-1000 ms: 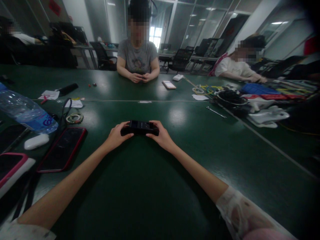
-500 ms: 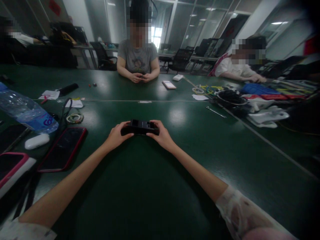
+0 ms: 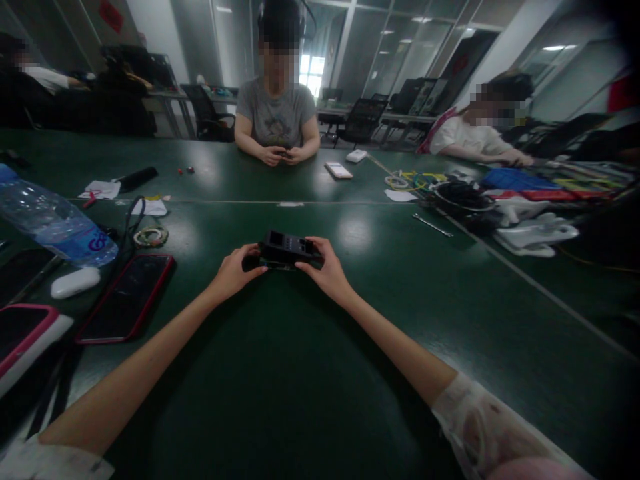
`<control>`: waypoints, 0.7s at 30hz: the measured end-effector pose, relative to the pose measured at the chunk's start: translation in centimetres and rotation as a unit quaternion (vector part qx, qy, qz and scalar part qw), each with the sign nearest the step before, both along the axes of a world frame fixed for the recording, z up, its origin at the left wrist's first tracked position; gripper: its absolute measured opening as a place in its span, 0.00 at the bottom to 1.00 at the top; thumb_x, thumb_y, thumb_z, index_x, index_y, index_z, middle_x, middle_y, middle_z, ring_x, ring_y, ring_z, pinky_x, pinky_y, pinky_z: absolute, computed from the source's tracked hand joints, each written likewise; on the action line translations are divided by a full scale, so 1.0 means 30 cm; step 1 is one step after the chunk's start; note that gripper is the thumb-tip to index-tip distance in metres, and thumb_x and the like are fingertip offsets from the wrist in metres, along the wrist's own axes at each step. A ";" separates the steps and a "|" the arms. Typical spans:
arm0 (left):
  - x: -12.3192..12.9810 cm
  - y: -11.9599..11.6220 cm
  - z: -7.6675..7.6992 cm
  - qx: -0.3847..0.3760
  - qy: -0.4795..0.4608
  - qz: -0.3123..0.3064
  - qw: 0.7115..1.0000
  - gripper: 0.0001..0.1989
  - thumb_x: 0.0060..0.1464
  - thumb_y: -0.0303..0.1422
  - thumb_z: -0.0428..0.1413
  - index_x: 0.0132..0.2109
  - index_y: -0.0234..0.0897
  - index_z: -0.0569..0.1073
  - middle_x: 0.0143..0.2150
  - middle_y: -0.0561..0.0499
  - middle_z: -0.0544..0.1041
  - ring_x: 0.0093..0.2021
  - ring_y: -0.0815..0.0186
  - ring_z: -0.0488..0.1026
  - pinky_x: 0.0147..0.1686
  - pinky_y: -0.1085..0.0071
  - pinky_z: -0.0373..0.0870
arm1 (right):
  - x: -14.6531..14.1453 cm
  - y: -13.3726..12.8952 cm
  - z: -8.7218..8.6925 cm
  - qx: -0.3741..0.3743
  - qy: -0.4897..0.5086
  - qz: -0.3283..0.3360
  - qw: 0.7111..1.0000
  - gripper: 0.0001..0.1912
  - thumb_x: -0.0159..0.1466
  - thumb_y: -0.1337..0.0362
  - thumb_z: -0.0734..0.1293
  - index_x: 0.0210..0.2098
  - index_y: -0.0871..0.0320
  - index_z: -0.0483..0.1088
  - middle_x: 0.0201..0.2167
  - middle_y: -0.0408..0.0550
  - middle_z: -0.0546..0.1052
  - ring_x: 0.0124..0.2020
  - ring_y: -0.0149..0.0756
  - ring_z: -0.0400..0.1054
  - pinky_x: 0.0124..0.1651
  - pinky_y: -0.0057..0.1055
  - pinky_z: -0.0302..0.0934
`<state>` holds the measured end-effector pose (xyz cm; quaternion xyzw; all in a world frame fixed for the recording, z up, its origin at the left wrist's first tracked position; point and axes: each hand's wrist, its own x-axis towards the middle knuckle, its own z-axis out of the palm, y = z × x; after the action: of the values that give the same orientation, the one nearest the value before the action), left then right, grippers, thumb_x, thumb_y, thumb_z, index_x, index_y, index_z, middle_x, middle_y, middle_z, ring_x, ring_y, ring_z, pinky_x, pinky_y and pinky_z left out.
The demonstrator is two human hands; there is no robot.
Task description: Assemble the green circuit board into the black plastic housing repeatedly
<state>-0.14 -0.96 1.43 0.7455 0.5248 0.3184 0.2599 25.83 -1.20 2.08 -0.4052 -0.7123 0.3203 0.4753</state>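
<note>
A small black plastic casing (image 3: 287, 248) with a rectangular window and a row of tiny holes or buttons is held just over the table in front of me. Beneath its near edge shows a thin strip (image 3: 281, 268), perhaps a circuit board, with a narrow gap between the two. My left hand (image 3: 239, 270) curls round the left end, its thumb at the strip's near edge. On the other side, my right hand (image 3: 325, 265) grips the casing's right end between thumb and fingers. The fingertips behind the casing are hidden.
To my left lie a red-edged phone (image 3: 127, 298), a white case (image 3: 75, 283), a water bottle (image 3: 65, 227) and a beaded bracelet (image 3: 150, 236). A wrench (image 3: 433, 225), gloves (image 3: 537, 233) and cables (image 3: 415, 180) lie right. A person (image 3: 277, 117) sits opposite.
The casing has tilted, its right end lower and its left end raised, and the thin strip now shows beneath it. My right hand has shifted slightly right; my left stays nearly in place.
</note>
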 end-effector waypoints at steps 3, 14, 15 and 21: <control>0.001 -0.004 0.005 -0.002 -0.008 -0.011 1.000 0.30 0.54 0.40 0.60 0.62 0.43 0.63 0.57 0.42 0.74 0.59 0.51 0.70 0.57 0.46 0.65 | 0.003 0.003 -0.002 0.007 0.014 -0.030 0.999 0.27 0.60 0.61 0.71 0.55 0.50 0.57 0.54 0.51 0.69 0.57 0.43 0.67 0.59 0.47 0.66; 0.001 -0.006 0.012 0.002 -0.007 -0.019 1.000 0.29 0.55 0.39 0.60 0.62 0.44 0.63 0.57 0.45 0.74 0.58 0.53 0.71 0.58 0.46 0.64 | 0.043 0.034 -0.046 0.027 0.016 -0.247 0.969 0.26 0.59 0.62 0.70 0.52 0.55 0.57 0.49 0.55 0.71 0.50 0.44 0.70 0.55 0.49 0.66; 0.002 -0.007 0.014 0.001 -0.006 -0.017 1.000 0.29 0.55 0.39 0.60 0.62 0.44 0.63 0.57 0.45 0.74 0.58 0.52 0.71 0.58 0.46 0.64 | 0.047 0.039 -0.053 0.018 0.012 -0.248 0.969 0.26 0.58 0.62 0.70 0.52 0.56 0.57 0.48 0.55 0.72 0.50 0.45 0.70 0.54 0.49 0.66; 0.004 -0.015 0.025 -0.008 -0.008 -0.018 1.000 0.29 0.55 0.40 0.59 0.62 0.43 0.63 0.57 0.44 0.73 0.58 0.52 0.71 0.57 0.47 0.65 | 0.062 0.062 -0.091 0.000 -0.010 -0.257 0.966 0.26 0.57 0.62 0.71 0.52 0.56 0.59 0.48 0.56 0.73 0.50 0.47 0.70 0.54 0.52 0.65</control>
<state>-0.02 -1.41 2.18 0.7505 0.5114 0.3152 0.2755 27.70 0.65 -0.64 -0.5779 -0.5891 0.1835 0.5341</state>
